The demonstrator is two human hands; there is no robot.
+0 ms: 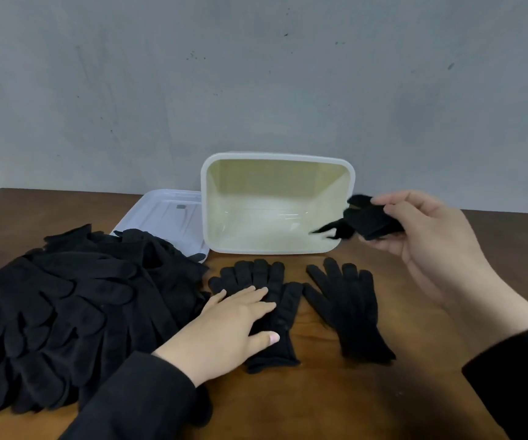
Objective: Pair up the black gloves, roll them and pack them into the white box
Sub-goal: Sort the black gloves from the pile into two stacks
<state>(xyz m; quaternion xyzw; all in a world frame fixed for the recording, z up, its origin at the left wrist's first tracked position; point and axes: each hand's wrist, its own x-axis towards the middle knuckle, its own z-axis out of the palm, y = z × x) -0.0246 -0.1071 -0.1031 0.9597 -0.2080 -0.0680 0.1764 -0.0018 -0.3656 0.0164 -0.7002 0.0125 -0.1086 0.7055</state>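
The white box (pixel 207 198) stands at the back of the table, tipped with its open side toward me, and nothing lies inside it. My right hand (pixel 431 236) holds a rolled bundle of black gloves (pixel 369 222) in the air at the box's right rim, with loose fingertips dangling from the bundle. My left hand (pixel 230 325) lies flat with straight fingers on a black glove (pixel 275 290) spread on the table. A second flat black glove (pixel 345 306) lies just to its right, apart from both hands.
A big pile of black gloves (pixel 75 306) covers the left of the brown wooden table (pixel 319 395). The box's white lid (pixel 167 214) lies left of the box, partly under the pile. A grey wall rises behind.
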